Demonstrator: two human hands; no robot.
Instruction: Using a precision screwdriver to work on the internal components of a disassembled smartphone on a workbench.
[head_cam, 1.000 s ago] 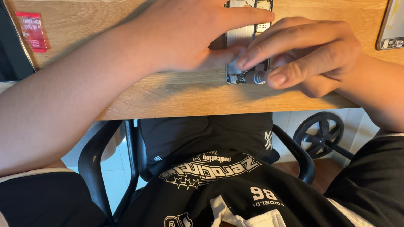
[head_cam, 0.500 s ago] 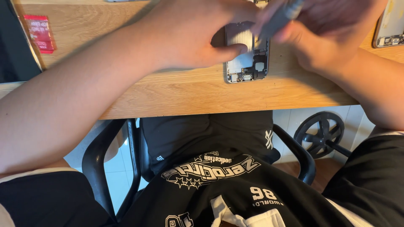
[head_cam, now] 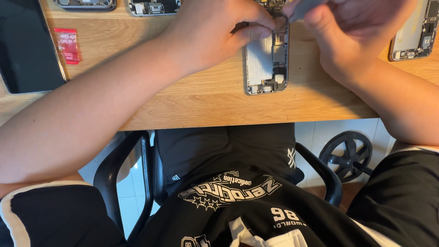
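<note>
Nearest the body, the wooden desk (head_cam: 215, 98) runs under both forearms. The left hand (head_cam: 215, 32) lies on it with fingers curled, thumb and fingertips pinched against the upper left edge of an opened phone shell (head_cam: 266, 61), holding it flat. The shell lies between the two hands, its bare metal inside facing up, with small parts at its lower end.

The right hand (head_cam: 352, 34) hovers just right of the shell's top, fingers closed into a loose fist around a grey tool (head_cam: 304, 7). The tool is blurred and cut off by the top edge, so its kind cannot be told, nor whether its tip touches the shell.

Right of the right hand, another opened phone (head_cam: 416, 32) lies partly out of view. Left of the left hand sit a small red packet (head_cam: 67, 45) and a dark tablet (head_cam: 27, 45). Beyond the left hand, two more phone frames (head_cam: 121, 4) are cut off at the top.
</note>
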